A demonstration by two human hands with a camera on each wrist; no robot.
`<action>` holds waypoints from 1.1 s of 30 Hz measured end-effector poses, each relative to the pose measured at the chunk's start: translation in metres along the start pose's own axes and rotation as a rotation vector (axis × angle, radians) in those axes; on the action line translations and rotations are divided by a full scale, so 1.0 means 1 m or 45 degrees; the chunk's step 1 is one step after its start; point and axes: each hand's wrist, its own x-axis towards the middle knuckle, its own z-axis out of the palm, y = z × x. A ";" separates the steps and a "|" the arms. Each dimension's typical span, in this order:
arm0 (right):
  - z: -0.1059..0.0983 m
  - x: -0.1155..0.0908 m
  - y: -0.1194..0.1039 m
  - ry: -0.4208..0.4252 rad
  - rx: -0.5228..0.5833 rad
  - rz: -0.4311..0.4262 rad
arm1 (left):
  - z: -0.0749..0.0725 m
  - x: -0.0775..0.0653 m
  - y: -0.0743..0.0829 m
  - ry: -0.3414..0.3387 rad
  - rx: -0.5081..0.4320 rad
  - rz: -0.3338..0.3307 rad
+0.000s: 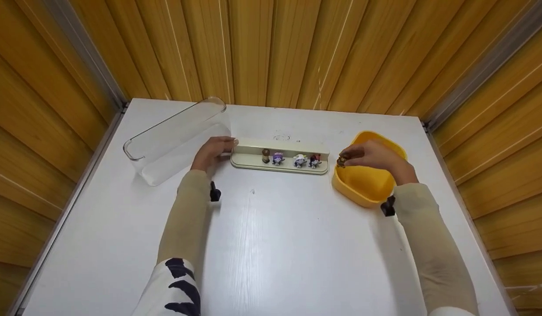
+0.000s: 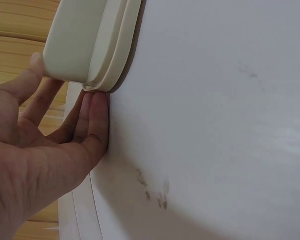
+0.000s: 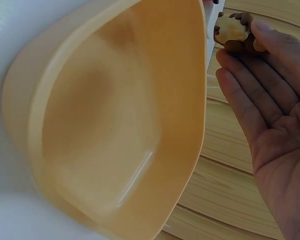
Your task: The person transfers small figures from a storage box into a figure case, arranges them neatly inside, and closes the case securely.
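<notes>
Now | left hand (image 1: 212, 151) braced against end of cream base (image 1: 253, 161), fingers straight, steadying it on white table (image 1: 271, 245) | right hand (image 1: 372, 156) pinching small brown figurine (image 1: 341, 161) over yellow bowl (image 1: 367, 186) rim; four figurines (image 1: 290, 159) standing in row on base | clear cover (image 1: 176, 138) set aside at left

four figurines (image 1: 290, 159) on the stand (image 1: 253, 161); clear cover (image 1: 176, 138) left; bowl (image 1: 367, 186) right

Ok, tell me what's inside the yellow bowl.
The yellow bowl looks empty in the right wrist view. The right hand pinches a small brown figure above its rim; in the head view that hand covers part of the inside.
</notes>
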 end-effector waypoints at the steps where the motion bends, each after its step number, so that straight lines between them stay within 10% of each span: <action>1: 0.002 0.001 -0.003 0.002 -0.005 -0.008 | 0.000 0.000 0.000 -0.011 0.014 0.006; 33: 0.064 0.066 -0.079 0.057 -0.099 -0.363 | -0.003 0.004 -0.002 -0.042 0.087 0.012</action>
